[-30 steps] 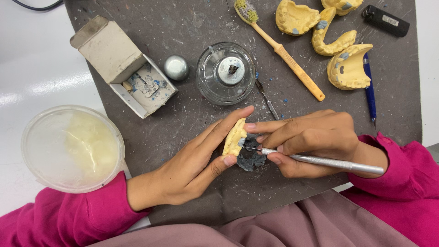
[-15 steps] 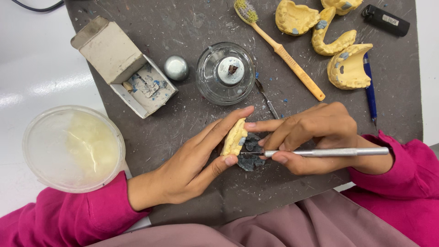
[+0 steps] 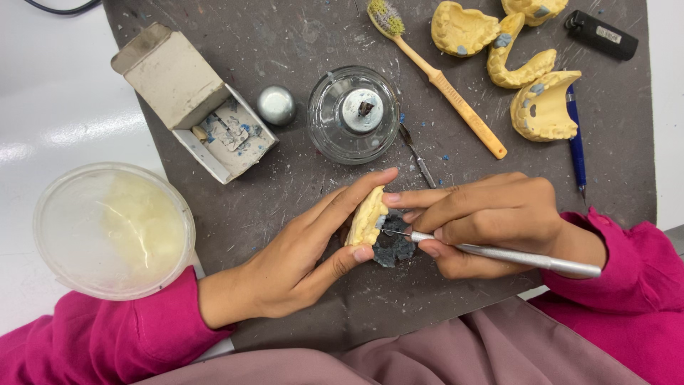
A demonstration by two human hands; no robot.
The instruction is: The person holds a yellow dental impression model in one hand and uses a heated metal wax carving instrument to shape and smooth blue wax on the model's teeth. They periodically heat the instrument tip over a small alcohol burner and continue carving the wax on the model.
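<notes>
The left hand [image 3: 299,257] is pinching a yellow tooth cast [image 3: 367,216] between thumb and fingers, holding it just above the near edge of the dark mat [image 3: 285,192]. The right hand [image 3: 491,221] is gripping a thin metal tool [image 3: 513,255] like a pen, fingers clamped on it, its tip touching the cast. A glass burner [image 3: 353,114] is standing behind, a toothbrush [image 3: 438,78] and more casts [image 3: 527,78] toward the far right corner.
</notes>
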